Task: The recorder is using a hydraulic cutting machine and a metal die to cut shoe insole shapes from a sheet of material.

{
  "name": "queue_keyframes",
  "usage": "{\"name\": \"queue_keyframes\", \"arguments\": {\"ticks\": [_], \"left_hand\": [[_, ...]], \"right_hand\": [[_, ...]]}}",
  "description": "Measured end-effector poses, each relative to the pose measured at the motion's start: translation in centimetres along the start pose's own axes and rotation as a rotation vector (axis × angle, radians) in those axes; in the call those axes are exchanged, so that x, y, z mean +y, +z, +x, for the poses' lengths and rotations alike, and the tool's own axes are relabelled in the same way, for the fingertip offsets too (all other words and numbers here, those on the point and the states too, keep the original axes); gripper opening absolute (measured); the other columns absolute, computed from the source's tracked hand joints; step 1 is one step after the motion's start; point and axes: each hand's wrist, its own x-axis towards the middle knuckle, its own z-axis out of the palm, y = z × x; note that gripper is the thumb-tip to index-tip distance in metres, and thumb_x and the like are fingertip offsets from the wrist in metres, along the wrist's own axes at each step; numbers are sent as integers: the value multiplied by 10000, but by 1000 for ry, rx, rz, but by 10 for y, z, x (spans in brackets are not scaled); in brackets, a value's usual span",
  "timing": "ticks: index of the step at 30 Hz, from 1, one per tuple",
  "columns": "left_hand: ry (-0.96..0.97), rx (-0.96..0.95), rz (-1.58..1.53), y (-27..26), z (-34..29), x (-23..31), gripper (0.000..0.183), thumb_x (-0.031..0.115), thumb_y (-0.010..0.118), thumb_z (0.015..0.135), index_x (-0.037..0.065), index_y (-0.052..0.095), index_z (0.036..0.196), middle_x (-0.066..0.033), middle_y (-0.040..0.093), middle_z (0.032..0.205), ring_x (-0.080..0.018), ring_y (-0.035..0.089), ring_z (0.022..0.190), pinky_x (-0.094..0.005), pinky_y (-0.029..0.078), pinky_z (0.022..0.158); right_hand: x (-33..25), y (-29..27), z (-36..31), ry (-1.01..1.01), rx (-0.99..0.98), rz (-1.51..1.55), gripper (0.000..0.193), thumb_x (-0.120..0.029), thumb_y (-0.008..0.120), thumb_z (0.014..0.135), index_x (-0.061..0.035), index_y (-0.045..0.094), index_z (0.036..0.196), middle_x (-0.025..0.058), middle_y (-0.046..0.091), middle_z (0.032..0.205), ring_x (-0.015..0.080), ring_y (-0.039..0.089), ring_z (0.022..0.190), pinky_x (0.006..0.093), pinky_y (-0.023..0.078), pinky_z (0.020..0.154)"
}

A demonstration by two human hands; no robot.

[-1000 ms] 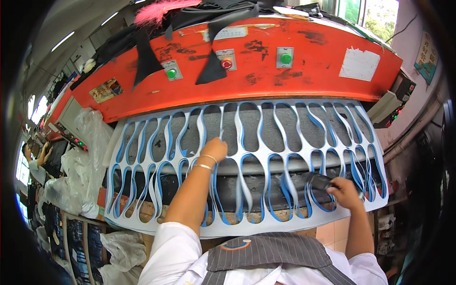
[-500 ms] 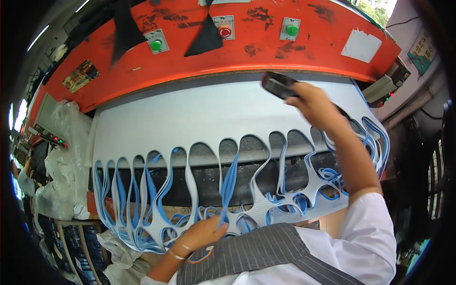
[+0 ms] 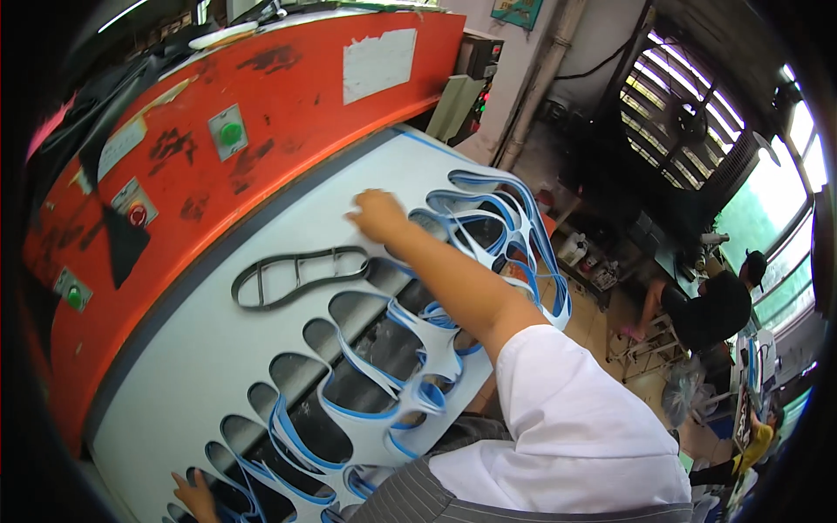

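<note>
A sole-shaped metal cutting die [image 3: 301, 277], dark-rimmed with thin cross bars, lies on the white sheet [image 3: 222, 344]. To its upper right, my right hand [image 3: 381, 216] is just over the sheet, fingers bent but apart and slightly blurred, with nothing seen in them. At the lower left, my left hand [image 3: 196, 497] rests by the sheet's cut edge, its fingers spread; the lower part of it is out of the picture. Between me and the uncut sheet hangs a web of blue-and-white offcut strips [image 3: 375, 418] with rounded cutouts.
The red machine beam [image 3: 288, 131] runs along the far side, with green buttons [image 3: 230, 133] and a red button [image 3: 137, 214]. A control box [image 3: 458, 106] stands at its right end. Further right, another person in dark clothes [image 3: 711, 309] sits near a window.
The view has swung to the right. My right hand, which held a dark object above the sheet, is free of it now, and the cutting die lies on the sheet. My left hand has left the strips' near edge.
</note>
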Motion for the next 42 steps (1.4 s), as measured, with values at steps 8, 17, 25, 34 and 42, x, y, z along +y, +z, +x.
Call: {"name": "queue_keyframes", "arguments": {"ticks": [8, 17, 25, 34, 42], "left_hand": [[-27, -17, 15, -37, 4, 75, 619, 318, 580, 905, -8, 380, 1392, -323, 488, 1090, -463, 517, 974, -441, 425, 884], [-88, -22, -154, -56, 34, 74, 503, 232, 612, 890, 11, 496, 1326, -250, 597, 1021, -342, 576, 934, -387, 429, 853], [-82, -82, -312, -55, 18, 93, 488, 172, 596, 894, -1, 468, 1332, -280, 579, 1202, -318, 608, 1031, -334, 426, 923], [-38, 50, -270, -49, -12, 88, 435, 150, 526, 935, 43, 469, 1352, -242, 621, 1069, -324, 609, 910, -339, 446, 828], [-49, 38, -135, -88, -7, 86, 447, 174, 550, 918, 51, 480, 1342, -274, 604, 977, -338, 596, 826, -367, 444, 763]], "right_hand": [[218, -36, -10, 659, -166, -349, 735, -611, 573, 800, 44, 594, 1133, 283, 575, 1189, 401, 575, 1089, 448, 451, 924], [206, -44, -46, 664, -191, -158, 589, -539, 450, 902, -2, 528, 1131, 262, 619, 1090, 399, 592, 1040, 485, 445, 893], [220, -63, -40, 670, -277, -303, 609, -580, 403, 917, -5, 543, 1066, 257, 637, 1030, 405, 605, 1004, 483, 465, 845], [226, -47, -46, 680, -284, -349, 568, -540, 390, 934, -13, 514, 1108, 256, 637, 1042, 422, 607, 1002, 513, 461, 855], [248, -44, -30, 484, -185, -313, 551, -527, 416, 919, -15, 550, 1075, 245, 633, 1050, 416, 595, 1015, 507, 446, 867]]}}
